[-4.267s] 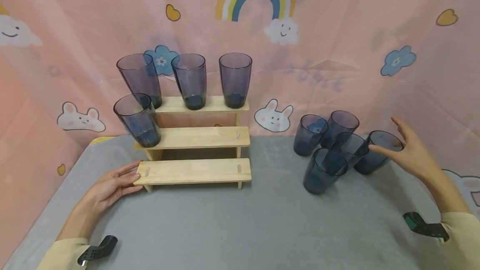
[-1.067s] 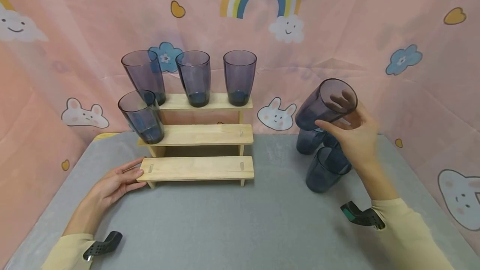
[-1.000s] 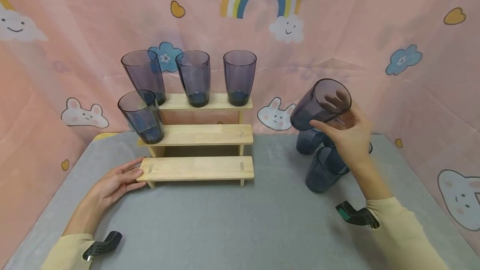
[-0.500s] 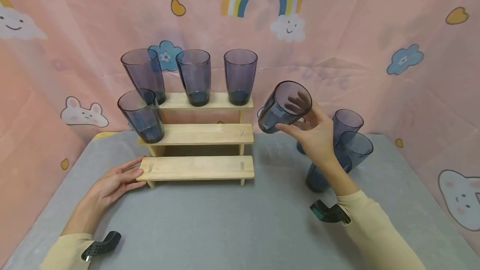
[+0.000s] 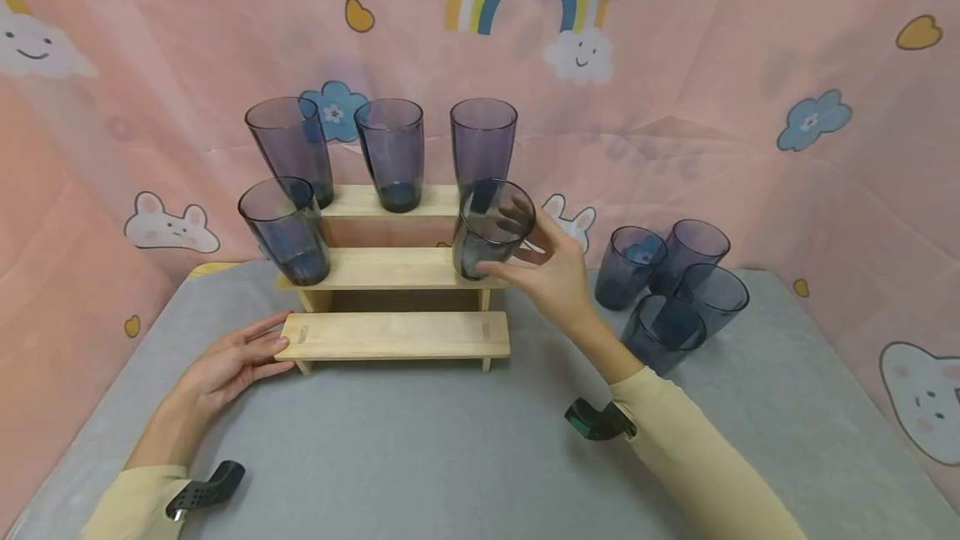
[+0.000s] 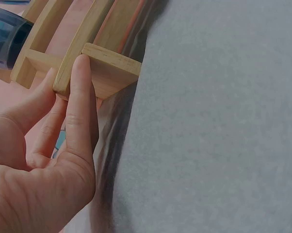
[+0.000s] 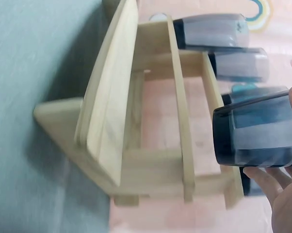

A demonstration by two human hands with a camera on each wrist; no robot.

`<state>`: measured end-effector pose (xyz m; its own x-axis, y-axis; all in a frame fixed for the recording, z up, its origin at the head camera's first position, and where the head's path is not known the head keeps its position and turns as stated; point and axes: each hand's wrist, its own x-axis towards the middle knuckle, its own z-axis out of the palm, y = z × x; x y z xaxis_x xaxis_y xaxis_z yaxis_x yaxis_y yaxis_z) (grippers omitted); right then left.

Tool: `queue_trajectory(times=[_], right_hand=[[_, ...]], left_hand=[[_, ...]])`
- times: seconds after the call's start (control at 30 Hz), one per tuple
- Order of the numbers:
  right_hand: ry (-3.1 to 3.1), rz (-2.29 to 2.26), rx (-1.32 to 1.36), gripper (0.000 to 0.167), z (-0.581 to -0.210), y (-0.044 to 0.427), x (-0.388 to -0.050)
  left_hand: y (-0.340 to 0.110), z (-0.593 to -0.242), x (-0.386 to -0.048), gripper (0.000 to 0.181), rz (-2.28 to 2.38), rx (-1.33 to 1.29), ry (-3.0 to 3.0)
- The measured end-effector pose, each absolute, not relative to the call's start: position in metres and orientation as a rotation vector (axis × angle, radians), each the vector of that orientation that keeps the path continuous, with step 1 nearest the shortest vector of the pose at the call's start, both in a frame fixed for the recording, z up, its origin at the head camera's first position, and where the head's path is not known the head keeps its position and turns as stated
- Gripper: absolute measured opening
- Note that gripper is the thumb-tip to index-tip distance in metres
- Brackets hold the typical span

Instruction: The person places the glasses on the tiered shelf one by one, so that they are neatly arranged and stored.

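My right hand holds a tinted drinking glass, slightly tilted, over the right end of the middle shelf; in the right wrist view a gap shows between this glass and the middle board. Fingers and thumb go round its sides. At lower left, my left hand pinches the left end of the bottom shelf of the three-tier wooden stand, thumb on one face and a finger on the other in the left wrist view. Three matching glasses line the top shelf; another glass stands at the middle shelf's left end.
Several more tinted glasses stand close together on the grey tabletop, right of the stand. A pink printed cloth hangs behind the table. Each wrist carries a black camera mount.
The right hand has taken a glass from the group on the right and carried it leftwards to above the middle shelf. The left hand keeps its place on the stand.
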<state>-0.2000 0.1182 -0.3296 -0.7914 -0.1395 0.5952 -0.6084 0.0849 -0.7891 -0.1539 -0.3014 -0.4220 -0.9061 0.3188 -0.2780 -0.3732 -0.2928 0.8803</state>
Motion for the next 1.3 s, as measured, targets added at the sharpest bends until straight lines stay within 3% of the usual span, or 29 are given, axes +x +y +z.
queue_trajectory(times=[0.37, 0.6, 0.8, 1.3], right_hand=[[-1.997, 1.886, 0.706, 0.083, -0.334, 0.07, -0.209], [-1.981, 1.989, 0.683, 0.082, -0.339, 0.045, -0.215], [-2.008, 2.007, 0.63, 0.077, -0.345, 0.035, -0.22], [-2.168, 1.85, 0.756, 0.08, -0.336, 0.02, -0.229]], left_hand=[[-0.298, -0.422, -0.155, 0.077, 2.204, -0.05, 1.567], [-0.3, -0.423, -0.155, 0.051, 2.239, -0.042, 1.527], [-0.299, -0.423, -0.156, 0.076, 2.211, -0.051, 1.558], [-0.302, -0.425, -0.154, 0.059, 2.244, -0.059, 1.507]])
